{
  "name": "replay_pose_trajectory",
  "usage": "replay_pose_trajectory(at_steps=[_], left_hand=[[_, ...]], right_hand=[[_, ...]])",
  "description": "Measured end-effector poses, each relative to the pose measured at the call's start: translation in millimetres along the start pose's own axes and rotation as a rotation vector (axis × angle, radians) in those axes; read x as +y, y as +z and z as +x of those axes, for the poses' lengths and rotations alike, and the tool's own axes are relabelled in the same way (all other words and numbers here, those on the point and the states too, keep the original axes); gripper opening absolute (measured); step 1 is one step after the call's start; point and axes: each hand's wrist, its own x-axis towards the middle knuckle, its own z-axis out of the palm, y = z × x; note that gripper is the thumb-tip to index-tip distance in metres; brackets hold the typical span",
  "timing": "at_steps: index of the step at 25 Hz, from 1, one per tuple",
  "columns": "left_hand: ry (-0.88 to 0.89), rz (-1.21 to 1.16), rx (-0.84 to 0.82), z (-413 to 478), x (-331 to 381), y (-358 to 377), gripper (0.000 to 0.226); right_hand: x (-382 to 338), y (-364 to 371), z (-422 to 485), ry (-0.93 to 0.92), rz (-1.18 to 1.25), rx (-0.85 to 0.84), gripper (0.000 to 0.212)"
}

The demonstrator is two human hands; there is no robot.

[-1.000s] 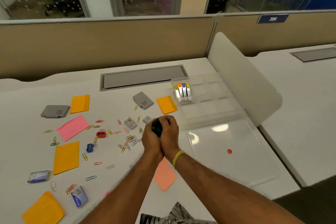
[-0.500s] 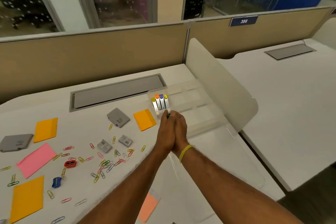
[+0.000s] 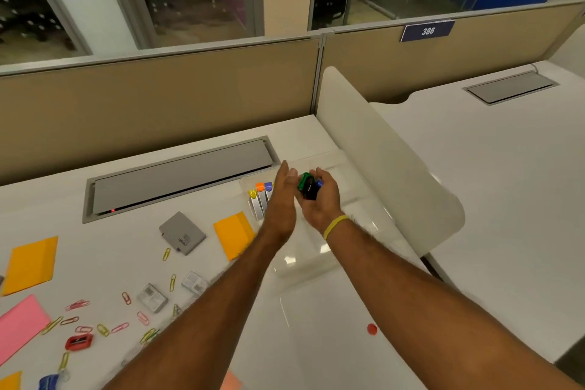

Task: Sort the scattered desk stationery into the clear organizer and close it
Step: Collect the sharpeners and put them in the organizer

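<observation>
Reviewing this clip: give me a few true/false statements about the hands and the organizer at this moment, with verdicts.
1. The right hand cups small green and black items over the clear organizer. True.
2. The left hand grips a marker. False: its fingers are straight and hold nothing; the markers lie in the organizer.
3. The organizer's lid is closed. False: it lies open on the desk.
4. Paper clips lie scattered on the desk. True.
5. The yellow band is on the left wrist. False: it is on the right wrist.
</observation>
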Motion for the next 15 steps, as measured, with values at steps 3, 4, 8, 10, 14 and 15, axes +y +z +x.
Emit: replay_pose_trajectory(at_steps=[3,4,8,10,14,15], left_hand=[[-0.034,0.01,0.085,18,-24,-29,0.067],[-0.053,0.018,0.101,22,-32,-37,0.07],[-0.054,0.074,0.134,22,-51,-51,0.05],[-0.055,0.083,0.137,20,-60,-53,0.05],[-0.071,0.07,0.137,12,-65,-56,0.05],[-0.063,0.079,0.142,8,-63,-56,0.049]], right_hand=[[-4,9,19,-0.043,-0.146,0.027,0.017],[-3,9,27,-0.061,-0.196,0.048,0.017],[-1,10,42,-0.222,-0.436,0.142,0.013],[1,9,41,-0.296,-0.541,0.141,0.022],[-1,2,33,-0.412,-0.619,0.12,0.031],[-2,0,30,-0.425,-0.616,0.121,0.031]])
